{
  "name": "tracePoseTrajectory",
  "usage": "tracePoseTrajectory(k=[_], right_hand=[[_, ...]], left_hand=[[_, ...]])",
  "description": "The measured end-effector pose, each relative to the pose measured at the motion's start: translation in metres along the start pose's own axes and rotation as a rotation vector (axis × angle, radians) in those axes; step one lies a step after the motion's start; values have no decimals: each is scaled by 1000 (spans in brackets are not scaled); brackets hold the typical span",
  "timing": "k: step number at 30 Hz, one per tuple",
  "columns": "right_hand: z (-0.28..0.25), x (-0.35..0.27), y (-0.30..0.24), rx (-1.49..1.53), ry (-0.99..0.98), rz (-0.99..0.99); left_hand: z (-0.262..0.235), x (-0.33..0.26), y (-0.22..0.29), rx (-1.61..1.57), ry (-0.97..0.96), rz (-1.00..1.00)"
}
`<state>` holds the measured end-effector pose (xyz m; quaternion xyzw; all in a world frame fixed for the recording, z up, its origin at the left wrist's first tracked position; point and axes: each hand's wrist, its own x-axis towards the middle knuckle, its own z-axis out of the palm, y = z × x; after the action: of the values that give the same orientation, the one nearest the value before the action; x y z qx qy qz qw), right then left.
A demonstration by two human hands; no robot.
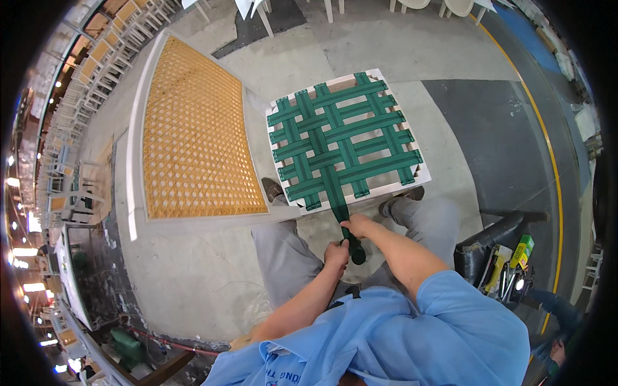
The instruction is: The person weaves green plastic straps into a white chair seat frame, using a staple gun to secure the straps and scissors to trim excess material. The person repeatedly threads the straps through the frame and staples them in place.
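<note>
A chair with a white frame point(134, 138) and a woven cane back point(196, 128) stands before me, its back on the left. Green webbing straps point(344, 135) cross over and under each other on its seat. One webbing strap point(334, 186) runs off the seat's near edge toward me, between my knees. My right hand point(358, 225) is closed on this strap just off the seat. Closer to my body, my left hand point(336, 253) grips the same strap, beside a hanging roll of green webbing point(358, 255). The fingers of my left hand are partly hidden.
A black padded stand point(479, 251) at my right bears several hand tools point(508, 280) and a yellow-green box point(522, 251). Rows of chairs point(96, 67) line the far left. Another person's hand point(557, 352) shows at lower right. A yellow line point(544, 135) marks the floor.
</note>
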<state>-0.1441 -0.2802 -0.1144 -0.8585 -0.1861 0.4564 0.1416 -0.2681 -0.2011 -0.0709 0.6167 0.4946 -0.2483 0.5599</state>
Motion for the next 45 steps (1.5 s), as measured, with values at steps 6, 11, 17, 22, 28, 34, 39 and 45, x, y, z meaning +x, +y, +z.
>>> tracePoseTrajectory(k=[6,11,17,22,28,34,39,45], right_hand=[[0,41,23,-38,-59,-25],[16,69,27,236,-126,-29],[29,69,49,659,135,34],[33,24,35,1328,-44,266],[21,5,-24,2315,-628,199],[21,30,-40,2405,-454,190],[26,49,-32,2385,-289,249],[-11,104,-17,2407,-79,263]], left_hand=[[-13,11,56,-648,-414,57],[-22,43,80,-839,-465,-106],[-12,49,86,-792,-480,-91],[-20,54,81,-889,-504,-86],[-17,62,78,-893,-525,-99],[-22,67,80,-833,-660,-213],[-29,67,76,-824,-595,-116],[-48,53,65,-814,-601,-189]])
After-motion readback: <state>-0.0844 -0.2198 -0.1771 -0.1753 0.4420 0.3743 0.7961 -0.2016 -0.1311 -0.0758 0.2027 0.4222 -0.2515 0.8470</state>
